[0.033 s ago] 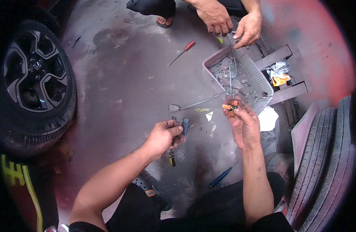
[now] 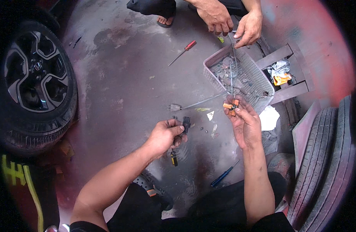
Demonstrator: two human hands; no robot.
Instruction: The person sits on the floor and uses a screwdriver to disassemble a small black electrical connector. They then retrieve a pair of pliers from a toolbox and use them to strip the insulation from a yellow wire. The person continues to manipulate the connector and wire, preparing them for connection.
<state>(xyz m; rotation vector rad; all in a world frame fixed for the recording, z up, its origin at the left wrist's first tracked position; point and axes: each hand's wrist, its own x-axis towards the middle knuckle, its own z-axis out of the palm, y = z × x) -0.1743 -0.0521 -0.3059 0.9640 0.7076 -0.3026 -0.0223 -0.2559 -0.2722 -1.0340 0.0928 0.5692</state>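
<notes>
Open floor (image 2: 127, 89) left of left hand (image 2: 164, 135), up to wheel (image 2: 35, 83). Ahead of right hand (image 2: 243, 123): basket (image 2: 259, 83), wires, co-worker's hands (image 2: 230, 21). Tyres (image 2: 325, 162) block right. Scattered: red screwdriver (image 2: 182, 52), blue screwdriver (image 2: 223, 174), small bits between hands.

Stained grey concrete floor (image 2: 120, 81), car wheel (image 2: 33, 83) left, tyres (image 2: 328, 162) right

Wheel (image 2: 35, 83) left, basket (image 2: 259, 83) right, screwdriver (image 2: 181, 52) between, tyres (image 2: 326, 162) far right
</notes>
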